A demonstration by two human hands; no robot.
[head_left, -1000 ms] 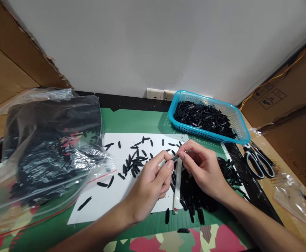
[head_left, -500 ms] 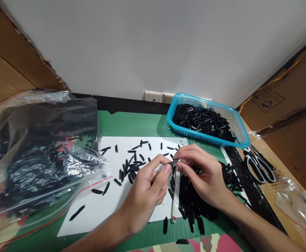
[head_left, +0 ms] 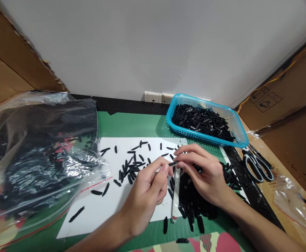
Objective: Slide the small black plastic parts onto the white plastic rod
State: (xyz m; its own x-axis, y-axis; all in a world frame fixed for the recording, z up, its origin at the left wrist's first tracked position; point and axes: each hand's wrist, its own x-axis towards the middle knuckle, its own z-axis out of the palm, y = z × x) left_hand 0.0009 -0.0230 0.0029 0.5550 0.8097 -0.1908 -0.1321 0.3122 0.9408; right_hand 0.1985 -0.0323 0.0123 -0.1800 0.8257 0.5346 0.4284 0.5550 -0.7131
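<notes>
Between my two hands is a small black strip (head_left: 173,163), its kind too small to make out. My left hand (head_left: 149,190) pinches one end with thumb and forefinger. The thumb and fingertips of my right hand (head_left: 204,171) close on its other end. Beneath them a white sheet of paper (head_left: 90,224) lies on a green mat, with a heap of similar black pieces (head_left: 129,169) scattered over it. A thicker dark pile (head_left: 192,199) spreads under my right hand. A flat whitish strip (head_left: 176,196) runs between the hands, along that pile's left side.
A blue plastic basket (head_left: 208,138) full of black pieces stands at the back right. Clear zip bags (head_left: 45,154) with black contents fill the left. Grey-handled scissors (head_left: 256,166) and a small plastic bag (head_left: 291,203) lie at the right. Cardboard (head_left: 286,91) and a wall enclose the table.
Both hands stay almost in place, still joined at the small black strip. The strip has turned slightly between the fingertips, and the whole view has shifted a little.
</notes>
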